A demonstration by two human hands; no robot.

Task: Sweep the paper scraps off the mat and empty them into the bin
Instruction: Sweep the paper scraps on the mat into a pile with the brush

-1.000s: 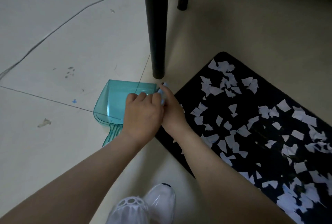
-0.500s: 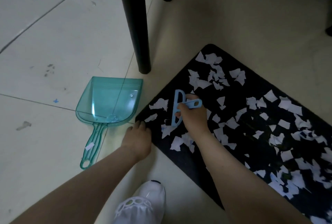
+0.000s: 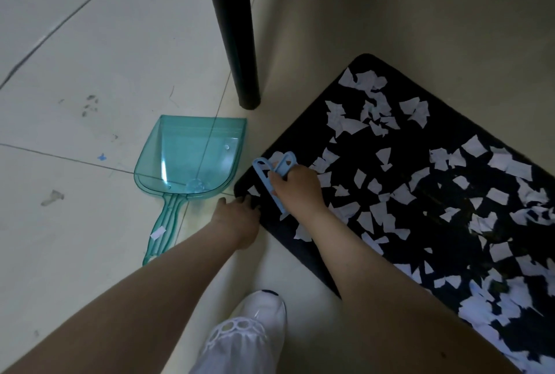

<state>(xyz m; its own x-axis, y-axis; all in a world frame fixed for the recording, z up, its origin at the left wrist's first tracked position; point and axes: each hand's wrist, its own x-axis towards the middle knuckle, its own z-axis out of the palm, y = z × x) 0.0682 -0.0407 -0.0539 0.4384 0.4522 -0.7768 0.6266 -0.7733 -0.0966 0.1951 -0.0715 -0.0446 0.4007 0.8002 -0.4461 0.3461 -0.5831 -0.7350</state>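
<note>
Right hand: the right hand (image 3: 295, 189) is curling its fingers round the loop handle of a small light-blue brush (image 3: 271, 181), its grip closed on it, and is holding the brush over the near-left corner of the mat.
Left hand: the left hand (image 3: 237, 217) is resting flat on the floor, fingers straight, fingertips touching the mat's edge (it is holding nothing).
Mat: the black mat (image 3: 444, 133) is lying on the floor, angling away to the right.
Paper scraps: the white paper scraps (image 3: 381, 214) are lying scattered over most of the mat, thickest toward the lower right.
Dustpan: the clear teal dustpan (image 3: 192, 160) is sitting on the tiles just beside the mat's left corner, mouth pointing away, handle toward the person; one scrap is lying on its handle.
Surroundings: a black furniture leg (image 3: 237, 37) is standing just beyond the dustpan; a white shoe (image 3: 264, 310) is showing at the bottom; a grey cable (image 3: 66, 22) is crossing the floor (image 3: 90, 73) at upper left.
</note>
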